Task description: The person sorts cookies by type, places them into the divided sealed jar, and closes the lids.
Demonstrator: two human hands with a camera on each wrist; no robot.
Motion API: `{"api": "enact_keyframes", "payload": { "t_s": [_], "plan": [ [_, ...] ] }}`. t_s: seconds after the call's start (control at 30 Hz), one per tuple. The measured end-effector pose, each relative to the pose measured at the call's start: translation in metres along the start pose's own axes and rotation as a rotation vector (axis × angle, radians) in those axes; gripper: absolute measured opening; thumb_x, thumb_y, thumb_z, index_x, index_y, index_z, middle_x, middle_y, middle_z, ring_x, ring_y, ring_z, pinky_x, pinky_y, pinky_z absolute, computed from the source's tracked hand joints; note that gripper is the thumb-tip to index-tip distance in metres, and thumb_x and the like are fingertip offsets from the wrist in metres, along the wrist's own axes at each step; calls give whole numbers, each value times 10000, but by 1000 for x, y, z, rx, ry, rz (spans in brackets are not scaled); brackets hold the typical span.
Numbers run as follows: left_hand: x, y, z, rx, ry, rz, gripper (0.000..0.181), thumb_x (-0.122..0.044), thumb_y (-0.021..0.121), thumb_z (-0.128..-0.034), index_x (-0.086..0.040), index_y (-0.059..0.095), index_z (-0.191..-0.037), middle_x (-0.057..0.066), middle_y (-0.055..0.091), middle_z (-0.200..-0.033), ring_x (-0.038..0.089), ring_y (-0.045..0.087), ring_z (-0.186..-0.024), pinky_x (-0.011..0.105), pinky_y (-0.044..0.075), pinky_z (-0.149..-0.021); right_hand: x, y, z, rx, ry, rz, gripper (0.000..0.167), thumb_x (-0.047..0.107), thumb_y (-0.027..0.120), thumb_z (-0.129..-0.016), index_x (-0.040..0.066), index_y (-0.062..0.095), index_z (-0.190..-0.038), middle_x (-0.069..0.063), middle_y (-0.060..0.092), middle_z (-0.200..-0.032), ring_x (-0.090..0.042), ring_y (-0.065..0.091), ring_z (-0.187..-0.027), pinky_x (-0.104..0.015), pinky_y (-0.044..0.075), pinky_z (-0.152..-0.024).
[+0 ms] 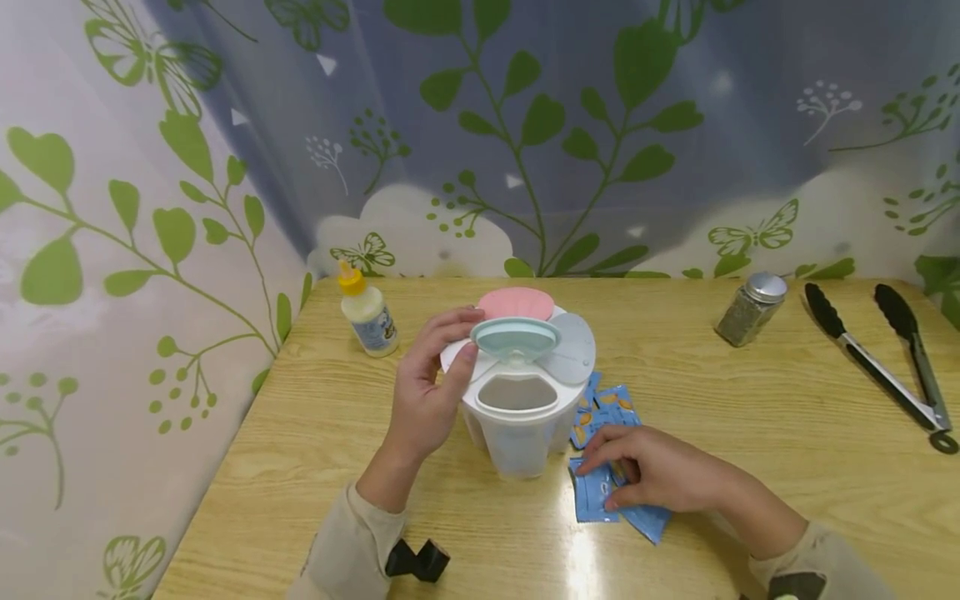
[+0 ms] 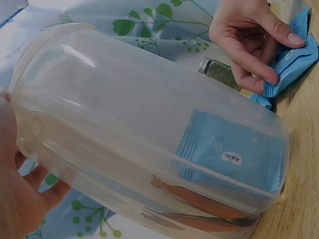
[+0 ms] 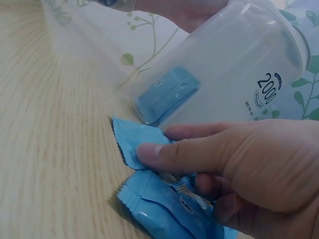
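Note:
A clear plastic storage container [image 1: 517, 446] with a white, sectioned lid stands on the table. Its mint-green flap [image 1: 517, 337] is raised behind an uncovered front opening; pink and grey flaps lie beside it. My left hand [image 1: 431, 383] grips the lid's left side. Through the wall, the left wrist view shows a blue packet [image 2: 229, 154] in one compartment and brown-orange pieces [image 2: 209, 199] in another. Right of the container, my right hand [image 1: 660, 467] pinches a blue packet [image 3: 132, 139] between thumb and fingers. More blue packets [image 1: 618, 404] lie under and behind that hand.
A yellow-capped glue bottle [image 1: 371, 321] stands at the back left. At the back right are a glass jar of dried herbs [image 1: 750, 310] and black-tipped tongs [image 1: 888, 379]. A leaf-patterned curtain [image 1: 525, 125] hangs behind the wooden table [image 1: 300, 467].

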State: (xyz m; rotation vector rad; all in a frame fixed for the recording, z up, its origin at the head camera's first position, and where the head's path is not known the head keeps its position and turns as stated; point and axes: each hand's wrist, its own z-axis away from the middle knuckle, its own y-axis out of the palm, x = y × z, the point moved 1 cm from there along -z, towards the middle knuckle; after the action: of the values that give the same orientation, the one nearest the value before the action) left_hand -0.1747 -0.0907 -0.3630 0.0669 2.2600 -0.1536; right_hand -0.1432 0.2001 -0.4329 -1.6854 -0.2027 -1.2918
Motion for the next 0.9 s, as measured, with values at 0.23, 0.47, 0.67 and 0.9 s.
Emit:
{"api": "enact_keyframes", "payload": {
  "t_s": [0.23, 0.47, 0.67, 0.9],
  "plan": [
    [-1, 1, 0, 0, -10, -10, 195, -41, 545, -973, 54, 647, -1108, 193, 604, -1288, 255, 539, -1289, 326, 469, -1074, 0, -1, -1, -42, -45, -113, 307, 220, 786, -851, 134, 735, -1141, -42, 662, -1127, -11, 498, -633, -209, 474, -548],
    [0, 0, 1, -1, -11, -12, 191, -34, 546, -970, 55, 647, -1106, 194, 605, -1284, 253, 540, -1288, 331, 477, -1064, 0, -4, 0, -84, -155, -176, 197, 120, 721, -905, 101, 745, -1100, -79, 689, -1067, -116, 493, -567, -204, 456, -505],
    [-1, 0, 0, 2, -11, -11, 195, -33, 542, -972, 54, 646, -1111, 191, 603, -1290, 256, 537, -1292, 322, 478, -1059, 4, -6, 0, -131, -234, -236, 200, -5, 668, -915, 61, 748, -1085, -104, 699, -1053, -157, 474, -583, -224, 440, -500],
    [0, 0, 1, -3, -9, -16, 194, -29, 541, -970, 54, 647, -1109, 190, 606, -1284, 259, 537, -1295, 328, 486, -1052, 9, -8, 0, -166, -205, -297, 187, -28, 687, -890, 67, 762, -1032, -76, 718, -1030, -136, 523, -662, -254, 446, -526]
  ]
}}
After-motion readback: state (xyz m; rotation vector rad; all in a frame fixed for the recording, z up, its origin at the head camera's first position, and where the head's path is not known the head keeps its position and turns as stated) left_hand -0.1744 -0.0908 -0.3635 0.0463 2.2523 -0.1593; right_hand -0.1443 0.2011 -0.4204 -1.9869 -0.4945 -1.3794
